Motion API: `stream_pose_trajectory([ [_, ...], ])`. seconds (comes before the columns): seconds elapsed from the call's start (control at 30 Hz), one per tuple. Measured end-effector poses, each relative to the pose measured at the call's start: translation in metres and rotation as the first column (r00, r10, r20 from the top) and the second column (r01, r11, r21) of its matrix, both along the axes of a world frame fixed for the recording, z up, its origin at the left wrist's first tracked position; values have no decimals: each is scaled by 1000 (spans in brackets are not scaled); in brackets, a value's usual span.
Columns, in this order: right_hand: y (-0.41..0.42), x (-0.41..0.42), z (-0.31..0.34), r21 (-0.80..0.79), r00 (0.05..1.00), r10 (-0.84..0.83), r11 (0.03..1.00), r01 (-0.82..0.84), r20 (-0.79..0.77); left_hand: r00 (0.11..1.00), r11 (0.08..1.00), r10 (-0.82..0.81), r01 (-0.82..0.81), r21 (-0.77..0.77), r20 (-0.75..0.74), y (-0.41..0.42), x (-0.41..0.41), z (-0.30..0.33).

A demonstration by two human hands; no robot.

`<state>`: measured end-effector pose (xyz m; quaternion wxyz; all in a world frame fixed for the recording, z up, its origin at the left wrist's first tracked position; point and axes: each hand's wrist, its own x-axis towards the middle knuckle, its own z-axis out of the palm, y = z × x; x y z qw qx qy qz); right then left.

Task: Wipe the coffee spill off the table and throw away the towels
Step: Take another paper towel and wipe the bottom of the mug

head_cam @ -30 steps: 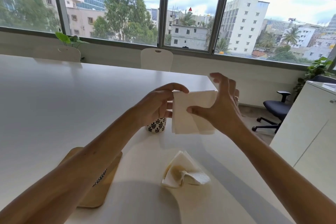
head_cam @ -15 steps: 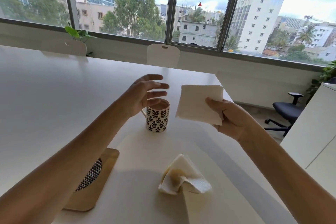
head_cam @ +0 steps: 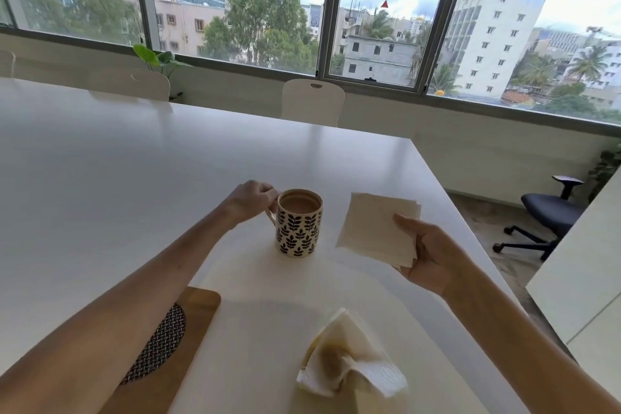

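The left hand point(head_cam: 250, 200) is at the handle of the mug point(head_cam: 298, 223), fingers curled round it, though the handle itself is mostly hidden behind the hand; the mug, cream with a dark leaf pattern, stands upright on the white tabletop point(head_cam: 100, 178) and holds milky coffee; the right hand point(head_cam: 425, 252) pinches a clean folded paper towel point(head_cam: 376, 227) by its near right corner, thumb on top, holding it above the tabletop just to the right of the mug; a crumpled, coffee-stained towel point(head_cam: 349, 368) lies on the tabletop nearer the person, well apart from the mug; a wooden board point(head_cam: 188, 329) with a woven mat point(head_cam: 159, 343) on it lies under the left forearm; an office chair point(head_cam: 551, 212) stands on the floor beyond the tabletop's right edge
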<state>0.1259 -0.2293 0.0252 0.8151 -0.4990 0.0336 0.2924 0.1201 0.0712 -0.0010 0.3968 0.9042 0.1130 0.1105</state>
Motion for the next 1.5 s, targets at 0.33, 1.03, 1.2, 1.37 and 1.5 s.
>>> stream_pose_trajectory([
  [0.33,8,8,-23,-38,994,-68,997,65,-86,999,872,-32,42,-488,29,-6,10,-21],
  [1.03,20,17,-35,-129,997,-62,990,56,-45,997,733,53,2,-681,61,-12,3,41],
  [1.2,51,10,-28,-74,998,67,995,-68,-22,997,720,41,13,-694,61,-18,-2,66],
  [1.37,83,1,-20,103,981,189,976,-193,45,997,728,11,44,-684,75,-31,-5,79],
  [1.5,95,-3,-20,310,984,172,934,-178,47,997,717,14,43,-696,76,-35,-6,82],
])
